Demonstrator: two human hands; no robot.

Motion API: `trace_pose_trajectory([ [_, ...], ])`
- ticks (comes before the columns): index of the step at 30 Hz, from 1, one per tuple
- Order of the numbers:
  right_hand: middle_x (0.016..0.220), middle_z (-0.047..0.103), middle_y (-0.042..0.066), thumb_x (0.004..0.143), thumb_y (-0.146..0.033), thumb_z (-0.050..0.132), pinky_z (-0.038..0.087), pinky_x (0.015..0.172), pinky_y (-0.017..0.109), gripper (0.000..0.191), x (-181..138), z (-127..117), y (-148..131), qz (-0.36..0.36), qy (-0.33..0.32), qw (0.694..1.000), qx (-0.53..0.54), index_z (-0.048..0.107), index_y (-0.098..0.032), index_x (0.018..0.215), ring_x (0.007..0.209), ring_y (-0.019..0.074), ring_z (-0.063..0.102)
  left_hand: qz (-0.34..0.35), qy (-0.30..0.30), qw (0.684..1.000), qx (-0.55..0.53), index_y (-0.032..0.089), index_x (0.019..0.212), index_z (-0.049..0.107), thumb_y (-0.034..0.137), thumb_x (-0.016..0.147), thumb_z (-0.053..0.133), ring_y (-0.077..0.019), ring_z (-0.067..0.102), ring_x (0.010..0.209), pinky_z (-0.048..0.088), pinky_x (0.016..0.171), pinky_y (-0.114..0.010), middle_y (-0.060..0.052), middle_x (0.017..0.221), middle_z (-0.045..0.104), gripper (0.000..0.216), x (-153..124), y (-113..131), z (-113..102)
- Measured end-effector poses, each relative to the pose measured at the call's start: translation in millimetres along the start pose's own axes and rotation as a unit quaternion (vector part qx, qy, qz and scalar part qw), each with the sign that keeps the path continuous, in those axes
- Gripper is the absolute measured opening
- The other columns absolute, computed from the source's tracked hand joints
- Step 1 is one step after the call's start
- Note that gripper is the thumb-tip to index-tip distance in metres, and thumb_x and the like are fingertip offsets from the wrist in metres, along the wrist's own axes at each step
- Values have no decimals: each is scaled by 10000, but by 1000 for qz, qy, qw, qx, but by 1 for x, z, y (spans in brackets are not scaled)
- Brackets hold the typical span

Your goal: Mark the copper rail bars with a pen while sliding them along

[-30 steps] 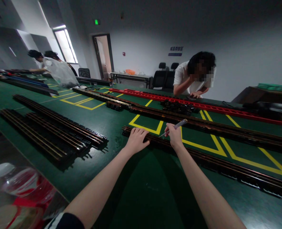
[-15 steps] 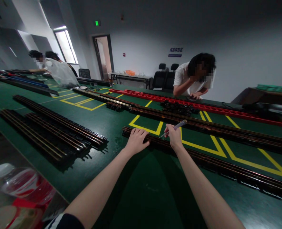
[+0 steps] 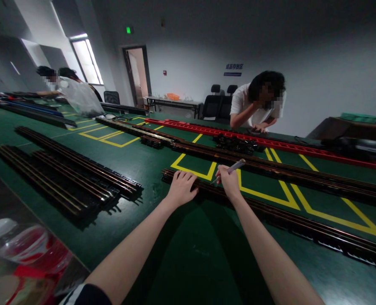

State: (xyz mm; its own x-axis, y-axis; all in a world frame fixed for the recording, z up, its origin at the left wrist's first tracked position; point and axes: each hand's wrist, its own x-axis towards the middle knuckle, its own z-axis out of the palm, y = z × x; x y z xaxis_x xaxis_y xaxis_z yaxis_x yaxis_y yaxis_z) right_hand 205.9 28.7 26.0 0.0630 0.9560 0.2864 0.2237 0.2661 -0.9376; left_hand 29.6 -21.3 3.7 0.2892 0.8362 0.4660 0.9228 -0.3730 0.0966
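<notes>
A long dark rail with copper strips (image 3: pixel 289 222) lies on the green table (image 3: pixel 181 250) in front of me, running from the centre off to the right. My left hand (image 3: pixel 181 186) rests on the rail's left end, fingers curled down over it. My right hand (image 3: pixel 228 181) is just to the right of it, pinched around a thin screwdriver with a clear handle (image 3: pixel 232 168). The screwdriver's tip points down-left at the rail between my hands.
More dark rails (image 3: pixel 70 176) lie to the left, and others (image 3: pixel 270 167) beyond mine. A red rail (image 3: pixel 270 142) runs along the far side, where a person in a white shirt (image 3: pixel 257 106) leans over. Two people (image 3: pixel 63 80) work far left. A plastic bottle (image 3: pixel 22 250) lies near left.
My right hand and the screwdriver have edged slightly left along the rail. My left hand has stayed in place.
</notes>
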Motion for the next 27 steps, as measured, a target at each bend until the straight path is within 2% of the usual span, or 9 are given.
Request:
trace_pose_trajectory([
  [8, 372, 473, -43, 773, -422, 479, 395, 447, 233, 306, 1, -3, -5, -26, -34, 998, -36, 509, -219, 547, 385, 134, 512, -2, 8, 1000, -13, 206, 1062, 601, 271, 801, 540, -246, 527, 1070, 308, 1001, -430, -58, 1128, 641, 275, 1, 2, 0],
  [13, 382, 487, -46, 762, -446, 519, 424, 480, 241, 306, 3, -3, -1, -7, -56, 998, -25, 526, -217, 559, 391, 130, 521, -15, 19, 1000, -13, 209, 1031, 604, 188, 801, 495, -231, 534, 1061, 301, 1013, -430, -48, 1099, 652, 255, 0, -1, 0],
  [20, 422, 528, -29, 754, -458, 559, 417, 470, 228, 327, 5, -3, 6, -8, -76, 997, -14, 541, -202, 551, 407, 120, 530, -10, 20, 1000, 6, 202, 1067, 604, 85, 808, 434, -219, 529, 1077, 291, 1046, -416, -54, 1117, 645, 331, 0, -3, 4],
  [27, 424, 526, -34, 771, -454, 557, 418, 476, 216, 326, 1, -6, 1, -7, -99, 995, -16, 550, -201, 566, 414, 108, 524, -41, 17, 999, 2, 215, 1091, 612, 18, 784, 410, -216, 521, 1087, 256, 1088, -419, -41, 1117, 648, 418, 1, -2, 3],
])
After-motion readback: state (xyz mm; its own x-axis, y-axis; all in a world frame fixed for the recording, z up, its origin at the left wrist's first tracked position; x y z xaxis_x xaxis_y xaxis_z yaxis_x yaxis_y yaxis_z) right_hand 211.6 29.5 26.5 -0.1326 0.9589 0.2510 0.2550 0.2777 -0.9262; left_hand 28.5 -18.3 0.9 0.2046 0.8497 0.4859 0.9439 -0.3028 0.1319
